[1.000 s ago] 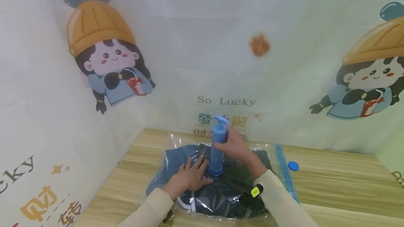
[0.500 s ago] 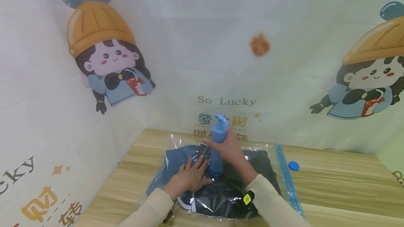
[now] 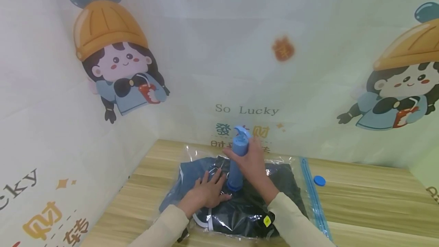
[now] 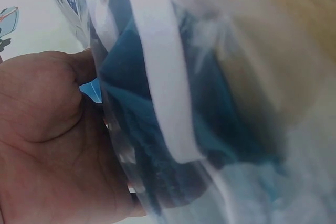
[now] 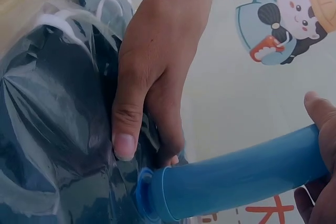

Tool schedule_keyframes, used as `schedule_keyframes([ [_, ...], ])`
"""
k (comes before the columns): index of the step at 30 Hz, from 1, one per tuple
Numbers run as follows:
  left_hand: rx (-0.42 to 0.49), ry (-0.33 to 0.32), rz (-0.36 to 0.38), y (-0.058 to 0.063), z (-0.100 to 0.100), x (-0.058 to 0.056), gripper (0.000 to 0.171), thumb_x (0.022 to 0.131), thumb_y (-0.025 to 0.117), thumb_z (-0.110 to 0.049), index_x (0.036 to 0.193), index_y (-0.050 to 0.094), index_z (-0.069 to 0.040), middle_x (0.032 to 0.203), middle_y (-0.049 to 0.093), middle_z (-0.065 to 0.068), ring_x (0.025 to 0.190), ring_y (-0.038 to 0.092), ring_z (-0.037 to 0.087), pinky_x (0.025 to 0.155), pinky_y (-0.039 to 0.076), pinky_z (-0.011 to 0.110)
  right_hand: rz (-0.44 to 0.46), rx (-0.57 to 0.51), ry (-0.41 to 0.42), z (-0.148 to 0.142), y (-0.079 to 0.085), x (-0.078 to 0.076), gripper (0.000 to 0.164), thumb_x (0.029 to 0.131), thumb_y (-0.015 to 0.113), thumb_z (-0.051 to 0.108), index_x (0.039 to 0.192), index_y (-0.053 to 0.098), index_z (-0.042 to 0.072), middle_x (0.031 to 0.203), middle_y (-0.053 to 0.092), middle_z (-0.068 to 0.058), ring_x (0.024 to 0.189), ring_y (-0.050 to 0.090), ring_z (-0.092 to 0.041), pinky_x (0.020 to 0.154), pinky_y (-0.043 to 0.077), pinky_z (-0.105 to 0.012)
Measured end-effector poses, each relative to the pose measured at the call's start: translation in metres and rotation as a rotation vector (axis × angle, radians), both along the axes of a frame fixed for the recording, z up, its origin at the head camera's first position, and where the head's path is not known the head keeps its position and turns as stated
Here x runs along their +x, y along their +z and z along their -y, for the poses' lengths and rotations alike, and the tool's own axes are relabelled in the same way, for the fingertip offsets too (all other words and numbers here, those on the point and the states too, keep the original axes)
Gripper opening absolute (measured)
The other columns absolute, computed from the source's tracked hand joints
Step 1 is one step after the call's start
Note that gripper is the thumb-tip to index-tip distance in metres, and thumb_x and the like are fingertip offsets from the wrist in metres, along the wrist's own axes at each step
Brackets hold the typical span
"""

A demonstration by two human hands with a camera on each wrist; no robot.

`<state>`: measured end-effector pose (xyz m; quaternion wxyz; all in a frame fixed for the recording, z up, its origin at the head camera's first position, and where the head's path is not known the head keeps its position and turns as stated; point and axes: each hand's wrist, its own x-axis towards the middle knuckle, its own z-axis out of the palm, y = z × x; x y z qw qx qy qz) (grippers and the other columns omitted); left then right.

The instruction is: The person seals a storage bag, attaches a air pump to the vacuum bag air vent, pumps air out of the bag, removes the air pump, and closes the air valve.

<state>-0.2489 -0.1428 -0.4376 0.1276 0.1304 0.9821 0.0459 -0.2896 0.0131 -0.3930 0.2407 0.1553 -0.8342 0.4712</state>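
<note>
A blue hand pump (image 3: 235, 170) stands upright on a clear vacuum storage bag (image 3: 192, 151) packed with dark and blue clothes. Its base meets the blue valve ring (image 5: 147, 195) on the bag. My right hand (image 3: 252, 163) grips the upper part of the pump's barrel, just below the curved handle (image 3: 242, 132); its far fingers are partly hidden behind the barrel. To the left of the pump base, my left hand (image 3: 205, 193) rests on the bag with fingers spread. In the left wrist view, its palm (image 4: 47, 145) lies against the plastic.
A round blue cap (image 3: 319, 180) lies on the wood-grain table (image 3: 370, 197), right of the bag. The bag's blue zip edge (image 3: 313, 197) runs down its right side. A printed cloth backdrop (image 3: 205, 56) stands behind and left of the table.
My right hand has shifted round the barrel and its wrist has moved left, while the pump's handle has turned. My left hand stays in place on the bag.
</note>
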Motion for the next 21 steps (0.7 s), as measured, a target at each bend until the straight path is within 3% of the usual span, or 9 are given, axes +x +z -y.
schedule_keyframes([
  [7, 0.006, -0.006, -0.005, 0.001, 0.000, 0.001, 0.073, 0.101, 0.052, -0.056, 0.159, 0.035, -0.013, 0.167, 0.020, 0.011, 0.147, 0.018, 0.048, 0.112, 0.026, 0.063, -0.039, 0.048, 0.021, -0.004, 0.000, -0.001, 0.070, 0.080, 0.090, 0.035, 0.134, 0.058, 0.005, 0.119, 0.062, -0.011, 0.106, 0.060, -0.029, 0.088, 0.053, -0.052],
  [14, 0.007, -0.007, 0.005, 0.002, 0.000, 0.002, 0.073, 0.103, 0.050, -0.055, 0.160, 0.033, -0.012, 0.167, 0.018, 0.012, 0.147, 0.017, 0.049, 0.113, 0.025, 0.063, 0.003, 0.023, 0.055, -0.010, 0.002, -0.003, 0.073, 0.079, 0.091, 0.026, 0.135, 0.053, 0.001, 0.130, 0.063, -0.015, 0.118, 0.061, -0.033, 0.093, 0.052, -0.055],
  [21, 0.022, 0.000, 0.000, 0.000, 0.000, 0.000, 0.074, 0.101, 0.054, -0.055, 0.159, 0.035, -0.012, 0.167, 0.019, 0.012, 0.148, 0.017, 0.048, 0.113, 0.024, 0.064, 0.052, 0.005, 0.126, -0.014, 0.004, -0.004, 0.075, 0.080, 0.090, 0.022, 0.138, 0.048, -0.002, 0.128, 0.062, -0.017, 0.114, 0.062, -0.034, 0.089, 0.055, -0.052],
])
